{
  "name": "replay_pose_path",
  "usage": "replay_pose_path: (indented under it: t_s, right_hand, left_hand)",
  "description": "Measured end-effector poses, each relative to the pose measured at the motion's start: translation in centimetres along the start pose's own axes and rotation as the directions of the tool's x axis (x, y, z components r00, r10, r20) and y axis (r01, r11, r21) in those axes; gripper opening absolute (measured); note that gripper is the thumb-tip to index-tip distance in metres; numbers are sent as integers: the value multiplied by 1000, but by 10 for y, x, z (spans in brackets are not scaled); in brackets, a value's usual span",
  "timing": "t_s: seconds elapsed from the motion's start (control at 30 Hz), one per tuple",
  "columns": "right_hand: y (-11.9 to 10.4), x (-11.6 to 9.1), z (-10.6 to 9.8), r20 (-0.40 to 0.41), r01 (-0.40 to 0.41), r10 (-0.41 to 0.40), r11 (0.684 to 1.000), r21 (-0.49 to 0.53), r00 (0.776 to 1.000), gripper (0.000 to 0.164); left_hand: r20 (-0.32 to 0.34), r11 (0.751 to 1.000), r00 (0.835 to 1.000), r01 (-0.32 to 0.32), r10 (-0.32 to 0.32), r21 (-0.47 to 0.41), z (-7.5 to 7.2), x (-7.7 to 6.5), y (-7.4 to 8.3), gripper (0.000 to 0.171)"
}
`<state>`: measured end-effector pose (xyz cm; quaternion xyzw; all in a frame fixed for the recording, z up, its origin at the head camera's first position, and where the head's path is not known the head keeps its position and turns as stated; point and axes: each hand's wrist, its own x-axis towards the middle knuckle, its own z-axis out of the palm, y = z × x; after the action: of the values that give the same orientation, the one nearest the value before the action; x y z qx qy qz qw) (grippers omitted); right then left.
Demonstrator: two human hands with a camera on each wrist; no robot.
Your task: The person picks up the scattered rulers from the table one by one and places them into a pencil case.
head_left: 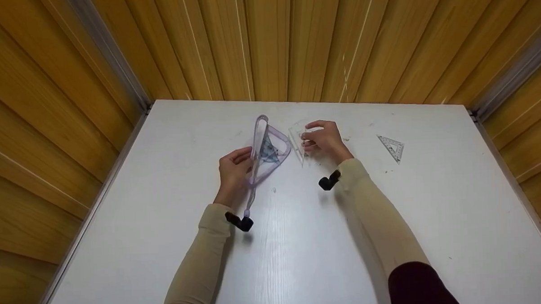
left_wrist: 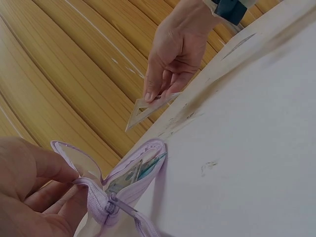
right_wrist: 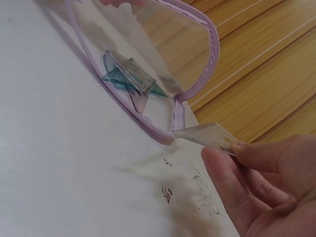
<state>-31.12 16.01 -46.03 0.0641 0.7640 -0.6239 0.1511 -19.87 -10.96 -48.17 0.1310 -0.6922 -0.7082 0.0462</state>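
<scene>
My left hand [head_left: 233, 171] grips the edge of a clear zip pouch [right_wrist: 215, 44] with lilac trim, held up from the white table and unzipped. Inside it lie several see-through drawing pieces, among them a teal set square [right_wrist: 118, 79] and a curved piece resembling a protractor. To the pouch's right, my right hand [head_left: 327, 138] pinches a clear set square [right_wrist: 207, 136] between thumb and fingers. In the right wrist view, its tip points at the pouch's rim. A second clear set square [head_left: 399, 154] lies flat on the table, right of my right hand.
The white table [head_left: 274, 260] runs back to a wood-look panel wall [head_left: 266, 44], with more panels at both sides. Small dark marks [right_wrist: 167, 193] dot the tabletop near the right hand. A strap with a lilac slider [head_left: 247, 212] hangs from the pouch by the left wrist.
</scene>
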Motion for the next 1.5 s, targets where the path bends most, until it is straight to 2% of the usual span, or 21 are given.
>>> replay_pose_path:
  t_s: [0.17, 0.43, 0.77, 0.97, 1.17, 1.5]
  right_hand:
    - [1, 1, 8, 4, -10, 10, 1000, -9, 1000, 40]
    - [-1, 4, 26, 5, 13, -13, 999, 30, 1000, 36]
    - [-1, 11, 51, 23, 9, -8, 999, -45, 1000, 42]
    - [1, 12, 67, 37, -2, 2, 1000, 5, 999, 37]
    - [2, 11, 80, 43, 16, -16, 1000, 9, 999, 35]
    - [2, 12, 99, 31, 11, -13, 998, 55, 999, 34]
  left_hand:
    - [1, 1000, 1000, -6, 6, -16, 1, 0, 1, 26]
    - [9, 999, 1000, -23, 24, -32, 1, 0, 0, 27]
    - [2, 998, 999, -32, 32, -51, -1, 2, -4, 28]
    - [-3, 999, 1000, -23, 23, -44, -3, 2, -7, 28]
    - [3, 998, 1000, -30, 30, -50, -4, 4, -9, 27]
    - [-30, 998, 999, -44, 43, -35, -6, 7, -10, 30]
